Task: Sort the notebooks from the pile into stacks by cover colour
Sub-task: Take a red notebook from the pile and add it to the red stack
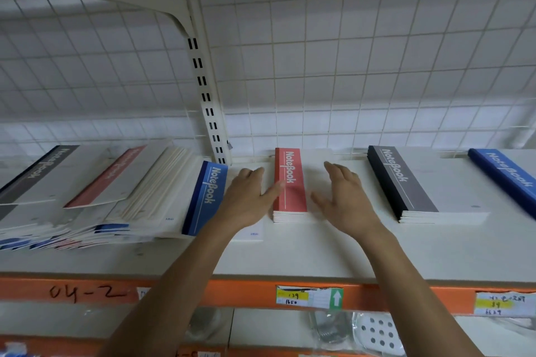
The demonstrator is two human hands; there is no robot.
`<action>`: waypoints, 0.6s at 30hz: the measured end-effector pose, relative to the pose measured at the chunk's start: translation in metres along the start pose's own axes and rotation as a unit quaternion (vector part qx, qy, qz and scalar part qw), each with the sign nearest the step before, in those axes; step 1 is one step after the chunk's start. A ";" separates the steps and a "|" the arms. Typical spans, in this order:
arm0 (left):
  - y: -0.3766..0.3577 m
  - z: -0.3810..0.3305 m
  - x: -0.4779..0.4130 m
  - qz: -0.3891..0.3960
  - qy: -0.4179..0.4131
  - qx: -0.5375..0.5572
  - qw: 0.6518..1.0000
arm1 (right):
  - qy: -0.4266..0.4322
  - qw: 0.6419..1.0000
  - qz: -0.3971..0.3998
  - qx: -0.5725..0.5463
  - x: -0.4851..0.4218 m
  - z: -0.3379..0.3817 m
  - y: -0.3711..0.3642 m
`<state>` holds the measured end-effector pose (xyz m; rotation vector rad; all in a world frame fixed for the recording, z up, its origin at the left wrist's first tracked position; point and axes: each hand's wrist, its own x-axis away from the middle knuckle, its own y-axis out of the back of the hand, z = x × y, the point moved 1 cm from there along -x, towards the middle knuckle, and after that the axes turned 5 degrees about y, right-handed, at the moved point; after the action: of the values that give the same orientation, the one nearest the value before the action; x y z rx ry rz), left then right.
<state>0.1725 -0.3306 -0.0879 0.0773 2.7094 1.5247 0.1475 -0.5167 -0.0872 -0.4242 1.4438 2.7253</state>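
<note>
A stack of red-spined notebooks (290, 182) lies on the white shelf (290, 255), between my two hands. My left hand (246, 200) lies flat beside its left edge with straight fingers, the thumb touching the red spine. My right hand (345, 197) hovers open over the white covers on the stack's right side. A mixed pile of notebooks (116, 203) sprawls at the left, with a blue-spined one (206, 197) on top at its right end. A black and grey stack (406, 182) sits to the right, and a blue stack (504, 177) at the far right.
A wire grid (348, 66) backs the shelf, and a slotted upright post (208, 101) rises behind the pile. The shelf's orange front rail (232, 293) carries price labels. Bagged goods lie on the shelf below (374, 330).
</note>
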 end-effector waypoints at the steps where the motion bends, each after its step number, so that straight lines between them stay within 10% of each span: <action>1: 0.004 0.003 0.004 -0.038 -0.014 -0.021 0.999 | 0.023 1.000 -0.006 -0.007 0.001 0.010 -0.005; 8: 0.029 0.046 0.026 -0.241 -0.025 -0.192 0.951 | 0.139 0.990 0.037 -0.004 0.004 0.068 -0.058; 18: 0.074 0.120 0.046 -0.201 0.234 -0.218 0.926 | 0.190 0.972 0.128 -0.039 0.010 0.119 -0.101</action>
<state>0.1347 -0.1870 -0.0868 -0.8971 2.3549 2.1483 0.1267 -0.3630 -0.1076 -0.8638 1.5716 3.0387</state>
